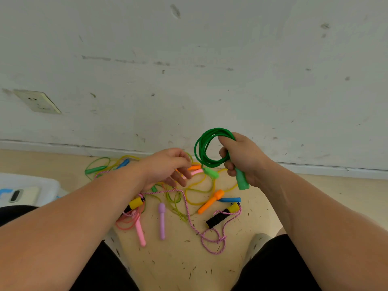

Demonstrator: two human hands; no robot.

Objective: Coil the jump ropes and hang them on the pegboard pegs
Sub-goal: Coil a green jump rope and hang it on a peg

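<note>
Green jump rope [206, 148] already coiled and gripped with one handle in the closed right hand [241, 158], left hand [170, 164] open-fingered above the tangle of other ropes [184, 196] uncoiled mid-floor by the wall's base; pegboard unseen, so hanging all to come.

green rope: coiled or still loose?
Coiled. The green jump rope forms several stacked loops gripped in the right hand, one green handle in the fist, the other dangling below.
</note>
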